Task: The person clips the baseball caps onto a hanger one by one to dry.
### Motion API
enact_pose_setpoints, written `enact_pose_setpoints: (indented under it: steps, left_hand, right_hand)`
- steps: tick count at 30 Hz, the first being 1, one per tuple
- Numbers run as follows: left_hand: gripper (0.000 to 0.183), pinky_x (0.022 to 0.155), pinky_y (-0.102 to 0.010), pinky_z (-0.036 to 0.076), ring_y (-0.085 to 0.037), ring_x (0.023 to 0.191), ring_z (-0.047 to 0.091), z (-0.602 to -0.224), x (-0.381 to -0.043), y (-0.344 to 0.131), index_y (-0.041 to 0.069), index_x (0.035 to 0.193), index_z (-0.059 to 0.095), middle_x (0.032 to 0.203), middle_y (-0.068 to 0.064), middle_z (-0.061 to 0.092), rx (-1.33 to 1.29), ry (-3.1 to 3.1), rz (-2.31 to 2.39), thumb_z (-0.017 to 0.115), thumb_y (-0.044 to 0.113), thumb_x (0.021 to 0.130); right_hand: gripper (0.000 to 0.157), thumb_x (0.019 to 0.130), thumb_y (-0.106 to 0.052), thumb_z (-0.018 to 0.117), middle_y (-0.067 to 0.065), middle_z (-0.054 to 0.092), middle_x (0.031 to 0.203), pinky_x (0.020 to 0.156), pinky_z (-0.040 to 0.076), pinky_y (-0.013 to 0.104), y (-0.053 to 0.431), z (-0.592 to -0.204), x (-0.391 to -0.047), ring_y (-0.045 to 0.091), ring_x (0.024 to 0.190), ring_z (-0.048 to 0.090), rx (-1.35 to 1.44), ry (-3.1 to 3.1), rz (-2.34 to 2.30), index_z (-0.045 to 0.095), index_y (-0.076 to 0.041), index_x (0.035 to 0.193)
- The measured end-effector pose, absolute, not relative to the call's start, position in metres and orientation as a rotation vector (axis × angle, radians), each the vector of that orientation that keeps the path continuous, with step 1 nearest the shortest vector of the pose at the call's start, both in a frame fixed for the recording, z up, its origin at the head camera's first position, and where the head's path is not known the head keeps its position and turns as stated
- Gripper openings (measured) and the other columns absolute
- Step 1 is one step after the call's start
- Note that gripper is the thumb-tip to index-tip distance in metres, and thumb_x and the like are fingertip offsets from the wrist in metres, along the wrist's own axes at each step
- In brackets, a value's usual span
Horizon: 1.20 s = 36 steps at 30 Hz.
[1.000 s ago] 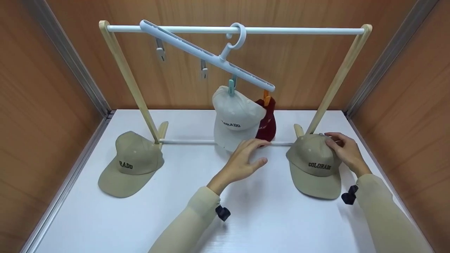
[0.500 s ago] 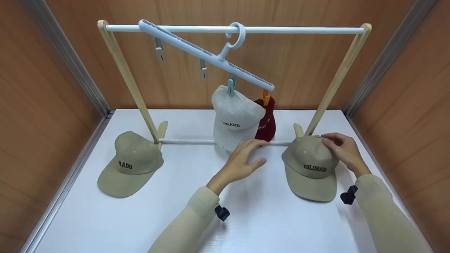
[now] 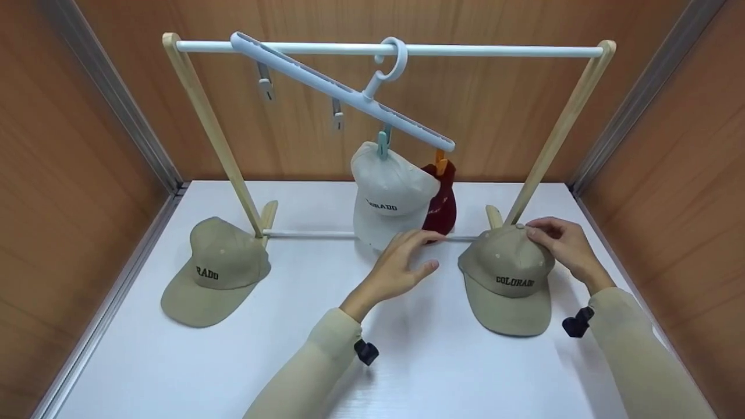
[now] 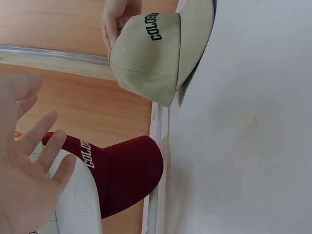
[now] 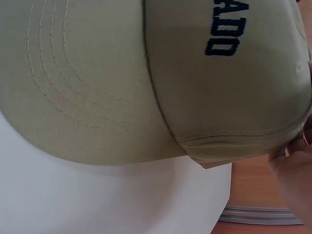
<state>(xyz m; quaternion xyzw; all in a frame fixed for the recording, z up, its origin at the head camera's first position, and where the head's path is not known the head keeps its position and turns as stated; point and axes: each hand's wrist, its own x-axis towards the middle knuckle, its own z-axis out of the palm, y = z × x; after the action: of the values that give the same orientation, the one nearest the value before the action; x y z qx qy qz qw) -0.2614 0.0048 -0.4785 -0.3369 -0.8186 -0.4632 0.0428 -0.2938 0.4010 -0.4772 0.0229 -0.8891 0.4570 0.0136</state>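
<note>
My right hand (image 3: 569, 249) pinches the crown of a beige baseball cap (image 3: 507, 278) lettered COLORADO at the right of the table. In the right wrist view, fingers (image 5: 295, 144) meet the cap's edge, partly hidden behind it. My left hand (image 3: 396, 272) is raised with spread fingers, holding nothing, just in front of a white cap (image 3: 389, 189). That cap hangs from a teal clip (image 3: 382, 144) on a tilted pale-blue hanger (image 3: 332, 87). Behind it, a dark red cap (image 4: 129, 173) hangs from an orange clip (image 3: 441, 163).
Another beige cap (image 3: 224, 265) lies at the left of the white table (image 3: 192, 372). A rack with a white top rod (image 3: 495, 51) and wooden legs (image 3: 215, 131) spans the back. Two grey clips (image 3: 266, 88) dangle from the hanger's left half. Wooden walls (image 3: 70, 192) enclose the table.
My right hand has shifted slightly left with the beige cap, which has moved left and a little toward the front. My left hand has hardly moved.
</note>
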Motion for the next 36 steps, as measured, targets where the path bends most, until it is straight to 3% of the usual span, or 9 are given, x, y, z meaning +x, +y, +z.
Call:
enact_pose_setpoints:
  steps: [6,29,36]
  left_hand:
    - [0.044,0.119,-0.038,0.038,-0.012,0.138,0.05,-0.478,-0.262,0.003,0.022,0.145,0.062,0.144,0.011,0.061,-1.037,-2.475,-1.43,0.073,0.019,0.102]
    - [0.046,0.122,-0.037,0.037,-0.013,0.143,0.046,-0.469,-0.264,0.008,0.025,0.149,0.058,0.151,0.01,0.058,-1.044,-2.504,-1.469,0.07,0.022,0.104]
    - [0.044,0.12,-0.037,0.039,-0.015,0.138,0.051,-0.468,-0.267,0.008,0.021,0.148,0.059,0.147,0.006,0.061,-1.058,-2.475,-1.419,0.069,0.023,0.105]
  right_hand:
    - [0.041,0.103,-0.034,0.074,-0.002,0.07,0.107,0.074,0.054,0.019,0.391,-0.472,-0.293,0.011,0.094,0.061,0.134,-2.727,1.45,0.071,-0.001,0.128]
    - [0.026,0.101,-0.022,0.076,0.006,0.073,0.11,0.078,0.056,0.019,0.343,-0.444,-0.276,0.012,0.094,0.064,0.375,-2.633,1.51,0.077,-0.004,0.12]
    - [0.019,0.099,-0.016,0.078,0.005,0.076,0.107,0.076,0.054,0.018,0.324,-0.441,-0.272,0.011,0.09,0.062,0.483,-2.592,1.486,0.078,-0.005,0.115]
